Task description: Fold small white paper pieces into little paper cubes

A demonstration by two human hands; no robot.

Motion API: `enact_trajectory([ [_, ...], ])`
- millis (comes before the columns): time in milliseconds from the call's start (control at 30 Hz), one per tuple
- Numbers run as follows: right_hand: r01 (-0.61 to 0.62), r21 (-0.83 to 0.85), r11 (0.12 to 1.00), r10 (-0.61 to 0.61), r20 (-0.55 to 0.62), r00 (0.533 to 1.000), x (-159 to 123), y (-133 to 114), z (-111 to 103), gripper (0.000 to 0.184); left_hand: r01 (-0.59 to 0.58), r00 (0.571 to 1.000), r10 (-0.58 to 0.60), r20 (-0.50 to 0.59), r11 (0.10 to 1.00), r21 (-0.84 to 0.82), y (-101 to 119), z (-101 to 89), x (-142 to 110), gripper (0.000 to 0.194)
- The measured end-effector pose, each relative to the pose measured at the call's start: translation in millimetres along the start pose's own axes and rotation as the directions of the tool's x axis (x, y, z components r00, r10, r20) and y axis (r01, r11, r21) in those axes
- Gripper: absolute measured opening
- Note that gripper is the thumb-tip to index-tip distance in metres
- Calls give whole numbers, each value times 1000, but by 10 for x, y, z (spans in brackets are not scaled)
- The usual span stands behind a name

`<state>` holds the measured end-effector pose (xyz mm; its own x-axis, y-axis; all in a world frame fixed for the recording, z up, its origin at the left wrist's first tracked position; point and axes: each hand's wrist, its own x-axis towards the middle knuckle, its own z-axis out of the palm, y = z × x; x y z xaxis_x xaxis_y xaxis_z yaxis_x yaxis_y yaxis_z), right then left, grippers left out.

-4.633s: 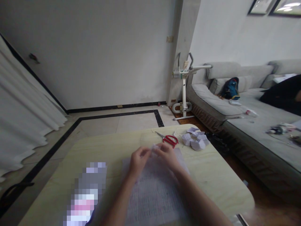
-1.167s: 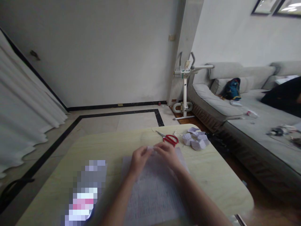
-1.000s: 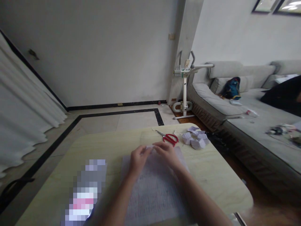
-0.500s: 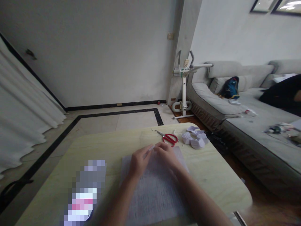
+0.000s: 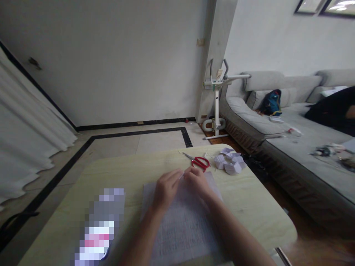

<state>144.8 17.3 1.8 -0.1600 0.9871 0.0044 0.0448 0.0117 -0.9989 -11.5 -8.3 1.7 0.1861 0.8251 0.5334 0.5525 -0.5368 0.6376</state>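
My left hand (image 5: 168,186) and my right hand (image 5: 196,180) meet above the far part of a printed sheet of paper (image 5: 183,229) lying flat on the table. Between their fingertips is a small white piece of paper (image 5: 182,175), pinched from both sides and mostly hidden by the fingers. Just beyond my right hand lie red-handled scissors (image 5: 200,162), blades pointing away to the left. Several folded white paper pieces (image 5: 230,162) sit in a loose cluster at the table's far right.
The pale wooden table (image 5: 257,210) has rounded corners. A pixelated, phone-like object (image 5: 101,229) rests on its left side. To the right stands a grey sofa (image 5: 313,147) with a backpack (image 5: 273,102) and a person in dark clothes (image 5: 332,111). Exercise equipment (image 5: 217,103) stands behind.
Both hands have shifted very slightly, and the fingers have moved a little around the small paper piece. The scissors, the sheet and the folded pieces stay where they were.
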Motion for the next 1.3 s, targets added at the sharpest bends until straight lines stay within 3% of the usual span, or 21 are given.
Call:
enact_trajectory([
  [267, 26, 12, 1000, -24, -123, 992, 4, 11, 9, 19, -8, 1000, 8, -28, 1000, -14, 42, 36, 6, 30],
  [467, 134, -15, 991, -135, -138, 981, 32, 4, -28, 14, 232, 953, -265, -148, 950, -209, 3, 16, -7, 22],
  [567, 226, -90, 970, -233, -72, 970, 11, -34, -6, 17, 326, 921, -371, -118, 901, -285, 14, 11, 6, 23],
  [767, 309, -129, 942, -312, -3, 950, -10, -98, 13, 18, 394, 904, -427, 6, 829, -397, 71, 17, 32, 26],
  [1000, 223, -55, 973, -225, -28, 974, 2, -74, 14, 15, 478, 863, -493, 110, 725, -496, 65, 29, 34, 28],
  [1133, 154, 43, 987, -148, -113, 982, 7, -51, 23, 17, 500, 839, -523, 149, 634, -590, 79, 34, 71, 33],
  [1300, 107, 81, 991, -98, -108, 989, 9, -46, 16, 21, 516, 828, -547, 120, 662, -544, 84, 7, 83, 32],
])
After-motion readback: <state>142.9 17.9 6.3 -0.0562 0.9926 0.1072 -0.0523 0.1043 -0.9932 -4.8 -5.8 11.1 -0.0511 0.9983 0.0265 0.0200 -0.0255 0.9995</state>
